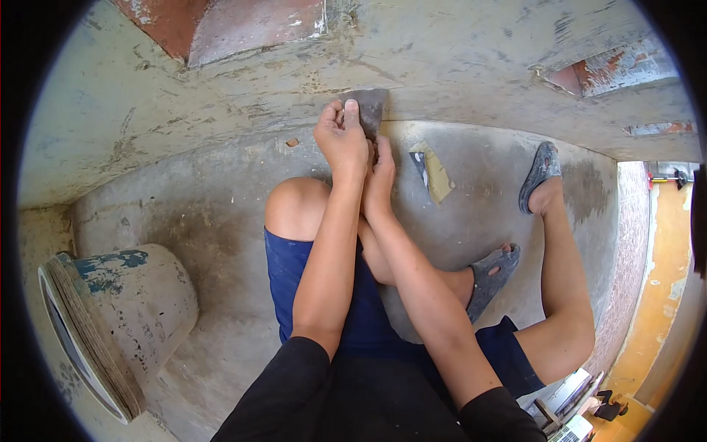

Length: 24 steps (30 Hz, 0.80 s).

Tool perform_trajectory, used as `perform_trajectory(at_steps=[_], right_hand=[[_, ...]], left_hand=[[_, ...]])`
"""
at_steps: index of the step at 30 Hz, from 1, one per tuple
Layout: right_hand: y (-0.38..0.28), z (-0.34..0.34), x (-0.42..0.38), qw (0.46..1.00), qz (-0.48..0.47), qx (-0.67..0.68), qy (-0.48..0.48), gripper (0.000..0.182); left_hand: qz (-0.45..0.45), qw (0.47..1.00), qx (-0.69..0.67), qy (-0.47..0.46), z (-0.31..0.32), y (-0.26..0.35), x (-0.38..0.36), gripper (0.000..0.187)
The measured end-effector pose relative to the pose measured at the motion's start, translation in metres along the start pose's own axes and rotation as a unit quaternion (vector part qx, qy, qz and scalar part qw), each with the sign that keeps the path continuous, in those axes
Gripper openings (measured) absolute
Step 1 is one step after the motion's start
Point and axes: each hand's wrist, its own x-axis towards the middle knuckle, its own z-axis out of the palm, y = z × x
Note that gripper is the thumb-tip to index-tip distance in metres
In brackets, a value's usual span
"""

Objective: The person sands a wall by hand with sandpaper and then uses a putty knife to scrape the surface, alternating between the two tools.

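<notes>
A dark, wide-bladed putty knife [374,107] is in both of my hands, its blade at the lower part of the plastered wall [456,81]. My left hand [343,147] is closed on the blade's left side, with the thumb lying flat on the metal. Just right of it, my right hand [380,180] is wrapped round the handle, which is mostly hidden by the fingers. On the concrete floor [228,199] to the right of my hands lies a creased piece of what looks like sandpaper [436,173], tan with a dark, white-marked flap.
A paint-stained white bucket [147,295] lies tipped at the left. My sandalled feet [543,177] rest on the floor at right. Recesses with reddish surfaces [258,26] break the wall above. A small chip [292,142] lies near the wall. Another person [610,407] is far off, lower right.
</notes>
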Motion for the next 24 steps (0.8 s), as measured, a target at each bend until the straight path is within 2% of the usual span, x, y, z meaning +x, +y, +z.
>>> perform_trajectory(at_steps=[3,4,5,6,7,9,10,11,12,13,14,15,16,17,19,20,22,23,24], right_hand=[[-0.006,-0.023,0.003,0.998,-0.029,-0.046,-0.023,0.017],[-0.003,-0.032,0.007,0.995,-0.085,-0.051,-0.027,0.016],[-0.002,-0.049,0.007,0.996,-0.017,-0.008,-0.089,0.017],[-0.009,-0.063,0.009,0.993,0.011,0.028,-0.116,0.022],[-0.023,-0.082,0.014,0.989,0.032,-0.025,-0.140,0.029],[-0.055,-0.111,0.025,0.978,0.044,-0.059,-0.195,0.039],[-0.069,-0.123,0.029,0.970,0.038,-0.065,-0.232,0.042],[-0.079,-0.131,0.032,0.969,0.036,-0.064,-0.235,0.042],[-0.087,-0.137,0.034,0.961,0.080,-0.045,-0.259,0.041],[-0.093,-0.142,0.035,0.951,0.124,-0.025,-0.282,0.040],[-0.099,-0.144,0.039,0.951,0.123,-0.023,-0.284,0.040],[-0.104,-0.144,0.045,0.953,0.065,-0.110,-0.274,0.036],[-0.109,-0.142,0.049,0.945,0.007,-0.197,-0.261,0.033],[-0.113,-0.140,0.052,0.944,0.008,-0.196,-0.264,0.033],[-0.124,-0.135,0.060,0.949,-0.072,-0.214,-0.220,0.024],[-0.130,-0.133,0.064,0.948,-0.071,-0.215,-0.222,0.024],[-0.140,-0.130,0.069,0.930,-0.132,-0.254,-0.229,0.022],[-0.142,-0.129,0.069,0.930,-0.131,-0.255,-0.230,0.022],[-0.144,-0.128,0.070,0.939,-0.128,-0.239,-0.210,0.021]], left_hand=[[-0.033,0.997,-0.072,-0.026,0.000,-0.006,-0.002,0.012],[-0.028,0.997,-0.075,-0.022,0.002,-0.007,-0.003,0.012],[-0.062,0.990,-0.122,-0.037,0.004,-0.008,-0.008,0.013],[-0.095,0.980,-0.168,-0.054,0.008,-0.009,-0.012,0.014],[-0.095,0.980,-0.168,-0.050,0.012,-0.008,-0.020,0.014],[-0.192,0.930,-0.310,-0.055,0.023,-0.001,-0.030,0.018],[-0.190,0.930,-0.310,-0.052,0.022,-0.004,-0.030,0.018],[-0.232,0.911,-0.338,-0.056,0.020,-0.012,-0.029,0.020],[-0.275,0.888,-0.363,-0.060,0.017,-0.016,-0.029,0.022],[-0.274,0.889,-0.362,-0.059,0.016,-0.014,-0.031,0.022],[-0.292,0.898,-0.323,-0.068,0.015,-0.012,-0.031,0.024],[-0.312,0.904,-0.283,-0.077,0.014,-0.007,-0.032,0.027],[-0.305,0.905,-0.284,-0.088,0.014,-0.002,-0.033,0.029],[-0.305,0.905,-0.283,-0.085,0.013,0.002,-0.034,0.029],[-0.293,0.916,-0.261,-0.083,0.016,0.017,-0.035,0.028],[-0.293,0.916,-0.262,-0.080,0.018,0.023,-0.037,0.028],[-0.215,0.948,-0.232,-0.043,0.022,0.033,-0.043,0.043],[-0.215,0.948,-0.232,-0.042,0.026,0.037,-0.049,0.043],[-0.179,0.964,-0.193,-0.028,0.033,0.042,-0.055,0.054]])
